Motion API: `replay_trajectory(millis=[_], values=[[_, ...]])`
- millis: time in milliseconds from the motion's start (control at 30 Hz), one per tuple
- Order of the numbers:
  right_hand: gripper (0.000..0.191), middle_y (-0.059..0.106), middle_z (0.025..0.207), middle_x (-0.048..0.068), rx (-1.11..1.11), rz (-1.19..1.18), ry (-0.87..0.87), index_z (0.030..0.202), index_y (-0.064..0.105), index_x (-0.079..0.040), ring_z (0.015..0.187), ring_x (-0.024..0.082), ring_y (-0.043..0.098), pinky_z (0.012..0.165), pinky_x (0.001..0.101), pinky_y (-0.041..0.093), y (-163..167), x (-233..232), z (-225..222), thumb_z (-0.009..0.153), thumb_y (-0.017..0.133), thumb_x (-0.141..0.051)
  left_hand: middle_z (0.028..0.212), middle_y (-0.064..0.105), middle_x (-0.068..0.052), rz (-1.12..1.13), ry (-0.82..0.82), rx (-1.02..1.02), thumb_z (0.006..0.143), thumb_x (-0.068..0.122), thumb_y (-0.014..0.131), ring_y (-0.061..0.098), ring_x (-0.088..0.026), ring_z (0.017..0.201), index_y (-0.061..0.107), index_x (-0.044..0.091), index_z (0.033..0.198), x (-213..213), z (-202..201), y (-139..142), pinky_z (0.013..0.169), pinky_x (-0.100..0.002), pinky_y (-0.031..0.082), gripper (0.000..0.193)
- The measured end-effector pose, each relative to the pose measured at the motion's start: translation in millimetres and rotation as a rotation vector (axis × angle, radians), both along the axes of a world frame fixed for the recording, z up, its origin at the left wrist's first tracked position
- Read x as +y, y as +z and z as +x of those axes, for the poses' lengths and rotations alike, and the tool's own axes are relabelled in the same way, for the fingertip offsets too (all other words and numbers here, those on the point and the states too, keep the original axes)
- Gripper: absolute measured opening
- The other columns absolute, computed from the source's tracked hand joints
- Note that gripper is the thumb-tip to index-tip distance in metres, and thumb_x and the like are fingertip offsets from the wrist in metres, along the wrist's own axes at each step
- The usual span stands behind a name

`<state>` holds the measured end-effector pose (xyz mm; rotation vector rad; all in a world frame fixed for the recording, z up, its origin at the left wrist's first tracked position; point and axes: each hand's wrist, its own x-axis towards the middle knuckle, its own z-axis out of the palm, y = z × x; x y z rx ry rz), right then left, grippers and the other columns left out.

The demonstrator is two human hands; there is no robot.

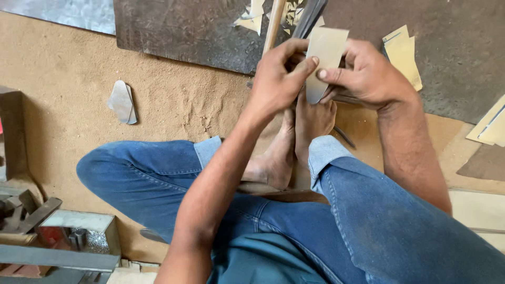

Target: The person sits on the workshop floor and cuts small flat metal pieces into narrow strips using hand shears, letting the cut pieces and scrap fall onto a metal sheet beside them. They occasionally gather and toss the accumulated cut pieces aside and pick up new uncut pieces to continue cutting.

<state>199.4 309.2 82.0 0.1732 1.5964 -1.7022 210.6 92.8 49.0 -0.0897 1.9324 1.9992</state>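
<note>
A flat tan cut-out piece (323, 58), rounded at its lower end, is held upright between both hands above my bare feet (294, 142). My left hand (279, 73) pinches its left edge with thumb and fingers. My right hand (365, 73) grips its right side, thumb pressed on the face. I sit on sandy ground with legs in blue jeans (158, 179) folded. A wooden handle (274, 23) and a dark metal tool (307, 18) rise behind the hands.
A dark metal sheet (184, 31) lies ahead on the sand. Two grey cut pieces (122, 102) rest on the sand at left. More tan sheets (402, 52) lie at right, others at the far right edge (492, 126). Metal tools and a box (63, 231) sit at lower left.
</note>
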Motion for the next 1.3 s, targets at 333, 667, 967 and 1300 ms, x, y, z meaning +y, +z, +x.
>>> replay_trajectory(millis=[333,667,967,1300], values=[[0.029,0.072,0.115,0.012,0.174,0.01,-0.37,0.133,0.055,0.004,0.098,0.016,0.072,0.083,0.0329,0.066,-3,-29,16,0.105,0.062,-0.002,0.102,0.075,-0.008,0.099,0.129,-0.013,0.097,0.017,0.07,0.072,-0.011,0.086,0.06,0.0,0.139,0,16,4,0.079,-0.027,0.06,0.046],[0.016,0.073,0.11,0.012,0.367,0.115,-0.478,0.126,0.055,0.0,0.09,0.013,0.072,0.08,0.0328,0.068,-24,-16,-27,0.111,0.061,0.0,0.124,0.06,-0.02,-0.815,-0.182,0.116,0.092,0.017,0.069,0.056,-0.04,0.12,0.071,0.012,0.109,-45,127,-58,0.108,-0.051,0.044,0.018],[0.019,0.074,0.118,0.011,0.442,0.246,-0.338,0.13,0.055,0.001,0.098,0.011,0.072,0.076,0.027,0.061,-43,-42,-12,0.112,0.06,0.003,0.14,0.048,-0.03,-0.36,0.021,0.02,0.095,0.014,0.064,0.048,-0.046,0.133,0.043,-0.002,0.148,-46,127,-39,0.115,-0.05,0.039,0.06],[0.02,0.076,0.118,0.015,0.536,0.386,-0.258,0.131,0.054,0.002,0.1,0.016,0.075,0.075,0.0301,0.064,-40,-48,-6,0.113,0.059,0.008,0.15,0.042,-0.033,-0.363,-0.071,-0.021,0.092,0.013,0.062,0.045,-0.048,0.14,0.033,-0.008,0.154,-47,130,-53,0.12,-0.049,0.037,0.072]])
